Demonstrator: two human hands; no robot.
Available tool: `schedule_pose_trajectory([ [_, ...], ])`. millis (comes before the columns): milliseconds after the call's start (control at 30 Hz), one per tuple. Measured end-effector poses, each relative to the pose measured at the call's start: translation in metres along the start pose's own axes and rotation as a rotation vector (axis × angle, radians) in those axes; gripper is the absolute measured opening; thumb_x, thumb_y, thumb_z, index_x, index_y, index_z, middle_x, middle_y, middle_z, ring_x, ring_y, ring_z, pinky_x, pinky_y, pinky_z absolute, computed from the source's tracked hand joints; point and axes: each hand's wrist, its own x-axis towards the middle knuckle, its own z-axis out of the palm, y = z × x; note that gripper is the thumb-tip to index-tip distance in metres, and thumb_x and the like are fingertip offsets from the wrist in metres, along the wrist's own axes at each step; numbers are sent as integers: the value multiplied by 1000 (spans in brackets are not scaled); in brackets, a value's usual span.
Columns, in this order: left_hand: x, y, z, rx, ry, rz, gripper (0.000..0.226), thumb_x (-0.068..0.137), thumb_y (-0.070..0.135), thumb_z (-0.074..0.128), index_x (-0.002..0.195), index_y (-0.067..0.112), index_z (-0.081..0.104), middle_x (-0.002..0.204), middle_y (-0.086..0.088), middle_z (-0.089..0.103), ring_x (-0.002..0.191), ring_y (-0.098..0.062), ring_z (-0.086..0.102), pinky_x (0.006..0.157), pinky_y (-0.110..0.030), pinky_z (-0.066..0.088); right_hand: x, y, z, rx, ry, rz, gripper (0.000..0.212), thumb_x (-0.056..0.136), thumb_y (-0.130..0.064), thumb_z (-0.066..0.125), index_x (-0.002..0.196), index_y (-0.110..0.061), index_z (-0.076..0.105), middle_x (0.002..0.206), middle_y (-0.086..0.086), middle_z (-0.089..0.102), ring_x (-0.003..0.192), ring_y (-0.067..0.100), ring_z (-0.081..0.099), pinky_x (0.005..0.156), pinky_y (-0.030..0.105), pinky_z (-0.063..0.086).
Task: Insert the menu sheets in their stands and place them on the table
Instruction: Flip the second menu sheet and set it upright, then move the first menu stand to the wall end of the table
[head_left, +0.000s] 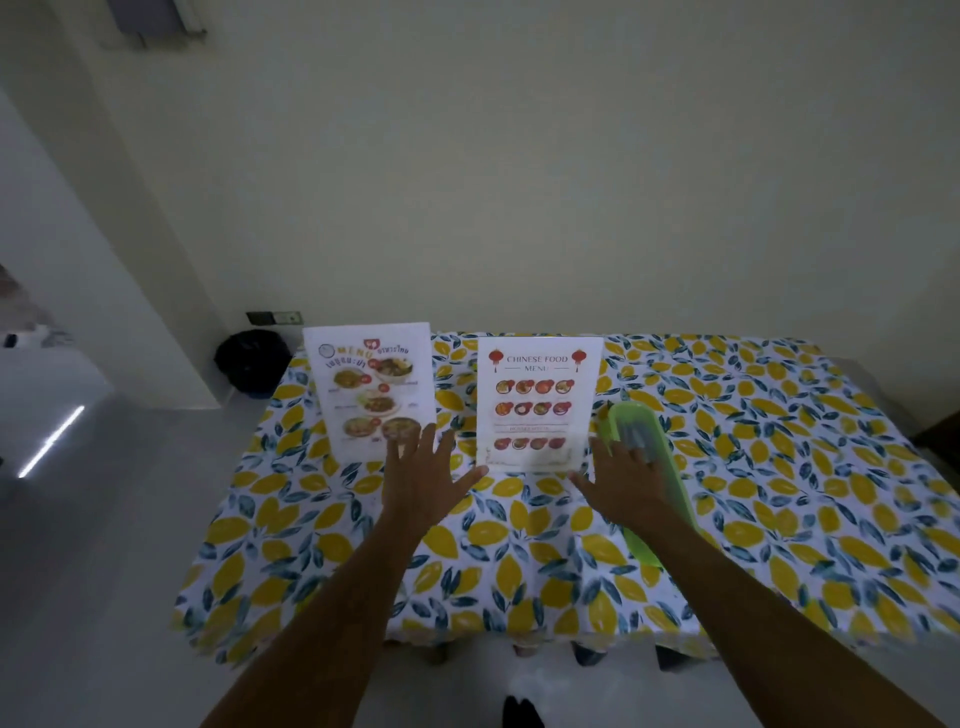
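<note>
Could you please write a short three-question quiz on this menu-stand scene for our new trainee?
1. True or false: the Chinese food menu lies flat on the tablecloth.
2. How many menus stand upright on the table?
3. What lies under the right hand? A) a green tray B) a black bag C) a loose menu sheet

Key
1. False: it stands upright, to the right of the Thai menu.
2. Two.
3. A: the green tray. Both it and the left hand are open, fingers spread, holding nothing.
</note>
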Motion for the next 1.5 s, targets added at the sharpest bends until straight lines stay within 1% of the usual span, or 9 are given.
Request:
schedule_pose_trajectory([
  [200, -52, -34, -15, 4, 53, -40, 96, 78, 86, 19, 146, 21, 35, 154, -10, 36, 142, -32, 29, 114, -58, 22, -32, -44, 5, -26, -23, -82, 77, 92, -65, 36, 153, -21, 18, 154, 14, 35, 138, 40, 36, 109, 56, 36],
  [300, -71, -54, -20, 13, 37, -75, 94, 80, 85, 21, 147, 20, 34, 156, -10, 32, 144, -31, 26, 114, -56, 19, -41, -73, 8, -48, -14, -134, 77, 92, -66, 36, 152, -20, 20, 151, 14, 38, 134, 40, 41, 107, 56, 38],
  [533, -94, -102, -26, 31, 102, -150, 91, 81, 83, 26, 141, 18, 44, 148, -13, 44, 136, -35, 39, 108, -60, 31, -46, -131, 8, -76, -35, -253, 76, 94, -63, 36, 152, -17, 20, 158, 17, 28, 138, 42, 35, 108, 57, 32],
  [667, -95, -123, -22, 28, 130, -189, 88, 79, 83, 32, 134, 17, 51, 142, -14, 51, 131, -36, 46, 103, -59, 37, -37, -156, 13, -82, -44, -301, 76, 94, -64, 35, 150, -14, 23, 153, 20, 34, 137, 43, 36, 107, 57, 35],
  [800, -88, -143, -15, 44, 147, -209, 86, 78, 83, 35, 128, 17, 56, 134, -13, 57, 122, -35, 53, 97, -56, 41, -22, -176, 18, -55, -78, -313, 74, 95, -62, 37, 151, -16, 23, 152, 18, 36, 138, 43, 35, 108, 57, 34],
  [933, -69, -163, -7, 39, 127, -244, 91, 78, 86, 26, 132, 17, 52, 136, -11, 55, 126, -34, 48, 100, -57, 39, 8, -193, 24, -24, -78, -338, 73, 93, -61, 40, 148, -15, 27, 149, 18, 41, 132, 41, 42, 105, 55, 39],
  [1167, -15, -189, 4, 60, 88, -276, 90, 80, 85, 22, 134, 18, 49, 140, -11, 51, 128, -33, 47, 102, -57, 35, 68, -213, 31, 82, -145, -313, 68, 95, -55, 43, 145, -12, 29, 144, 17, 44, 130, 39, 44, 99, 52, 44],
  [1333, 20, -202, 9, 26, 71, -324, 82, 81, 80, 35, 134, 18, 46, 137, -10, 53, 123, -34, 52, 100, -58, 39, 103, -213, 42, 143, -183, -259, 63, 94, -51, 48, 138, -7, 33, 137, 18, 50, 123, 39, 50, 93, 51, 48],
  [1500, 44, -212, 19, 22, -26, -350, 75, 86, 70, 43, 138, 17, 38, 137, -11, 53, 122, -33, 53, 99, -55, 38, 128, -218, 57, 183, -167, -219, 62, 94, -50, 48, 135, -5, 35, 129, 18, 56, 115, 38, 57, 87, 48, 52],
])
